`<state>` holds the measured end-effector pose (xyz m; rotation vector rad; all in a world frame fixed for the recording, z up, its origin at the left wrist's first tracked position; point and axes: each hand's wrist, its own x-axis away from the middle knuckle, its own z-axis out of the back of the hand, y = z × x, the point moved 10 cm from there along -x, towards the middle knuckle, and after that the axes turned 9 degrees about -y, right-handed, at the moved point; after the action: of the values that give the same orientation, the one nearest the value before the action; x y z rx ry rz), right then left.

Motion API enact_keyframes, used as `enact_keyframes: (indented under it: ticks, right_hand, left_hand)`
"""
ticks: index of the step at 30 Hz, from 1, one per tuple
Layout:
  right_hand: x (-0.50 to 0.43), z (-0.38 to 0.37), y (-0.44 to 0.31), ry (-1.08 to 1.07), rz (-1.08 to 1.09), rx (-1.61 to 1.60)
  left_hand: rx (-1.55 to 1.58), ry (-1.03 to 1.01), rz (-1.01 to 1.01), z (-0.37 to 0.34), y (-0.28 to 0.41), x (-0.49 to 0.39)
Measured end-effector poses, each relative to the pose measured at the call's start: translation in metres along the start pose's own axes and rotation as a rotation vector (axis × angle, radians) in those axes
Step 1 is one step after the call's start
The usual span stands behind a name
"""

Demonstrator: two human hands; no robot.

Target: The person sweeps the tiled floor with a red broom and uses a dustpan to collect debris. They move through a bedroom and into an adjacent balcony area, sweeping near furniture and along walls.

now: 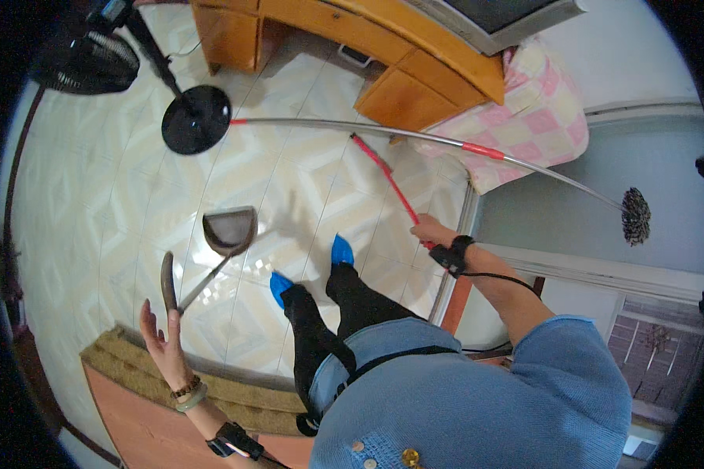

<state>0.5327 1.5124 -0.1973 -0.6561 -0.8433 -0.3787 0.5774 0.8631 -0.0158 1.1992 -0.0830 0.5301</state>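
Observation:
My right hand [436, 230] is closed around a thin red handle [400, 193] that slants up and left to a narrow head over the tiled floor; whether it is a brush cannot be told. My left hand [164, 346] has its fingers spread, close to the curved grip [168, 281] of a long-handled dustpan. The dark dustpan [232, 230] rests on the tiles left of my feet, which wear blue shoe covers. A mop [410, 134] with a metal and red pole stretches across the view, its dark grey head [636, 216] at the right.
A black pedestal fan [196, 120] stands at the upper left. The wooden desk [422, 97] is at the top, with a pink-and-white checked cloth [540, 126] beside it. A cushioned seat [223, 398] lies along the lower left. Sliding-door framing [466, 228] runs down the right.

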Motion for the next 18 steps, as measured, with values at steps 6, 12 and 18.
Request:
enact_keyframes:
  ticks: [6,12,18]
  right_hand:
    - [0.001,-0.065,-0.066,-0.106,0.106,0.435]
    - [0.069,-0.15,-0.123,-0.116,0.204,0.367]
    - [0.107,-0.199,-0.162,-0.492,0.206,0.062]
  left_hand:
    - [0.063,-0.314,0.083,-0.035,-0.043,-0.036]
    - [-0.048,-0.361,0.033,-0.034,-0.041,-0.035]
    - [-0.149,-0.384,-0.054,-0.036,-0.037,-0.036]
